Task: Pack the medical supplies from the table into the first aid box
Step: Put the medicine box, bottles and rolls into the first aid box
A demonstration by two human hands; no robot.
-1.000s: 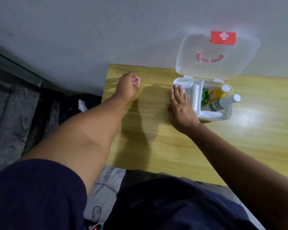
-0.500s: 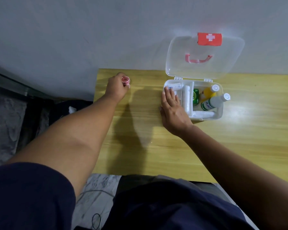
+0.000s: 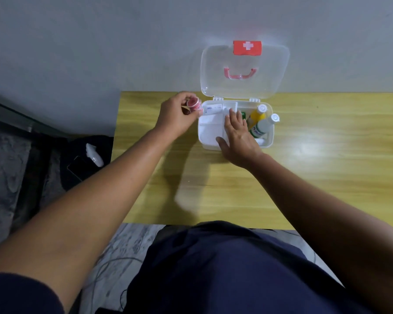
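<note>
The white first aid box stands open on the yellow wooden table, its clear lid with a red cross label leaning back against the wall. My left hand holds a small red-capped jar just left of the box's rim. My right hand rests flat on the box's white divider tray, fingers spread. Inside on the right lie a yellow bottle, a white bottle and a green item. A white tube lies in the far left compartment.
The grey wall runs right behind the table. Left of the table, on the dark floor, lie a phone and a white object. Cables lie on the marbled floor below the table's near edge.
My left hand carried the small red jar rightward from the table's far left corner to the box's left rim. My right hand shifted from the box's left side onto the tray.
</note>
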